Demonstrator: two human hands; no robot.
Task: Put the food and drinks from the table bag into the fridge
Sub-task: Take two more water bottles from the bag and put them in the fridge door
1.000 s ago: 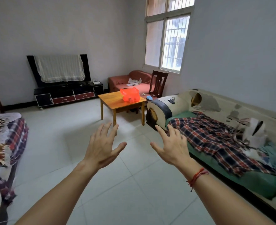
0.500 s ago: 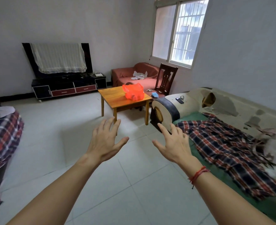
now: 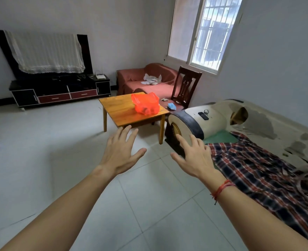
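A red translucent plastic bag (image 3: 146,104) sits on a small wooden table (image 3: 120,109) in the middle of the room, with dark shapes showing through it. My left hand (image 3: 121,152) and my right hand (image 3: 193,154) are both stretched out in front of me, fingers spread and holding nothing, well short of the table. A red string bracelet is on my right wrist. No fridge is in view.
A worn sofa with a plaid cloth (image 3: 254,160) runs along the right wall. A dark wooden chair (image 3: 185,87) and a red sofa (image 3: 149,78) stand behind the table. A TV stand (image 3: 59,91) lines the far wall. White tiled floor lies between me and the table.
The table and bag have come closer and larger in view as I move toward them. Both hands stay outstretched and spread.
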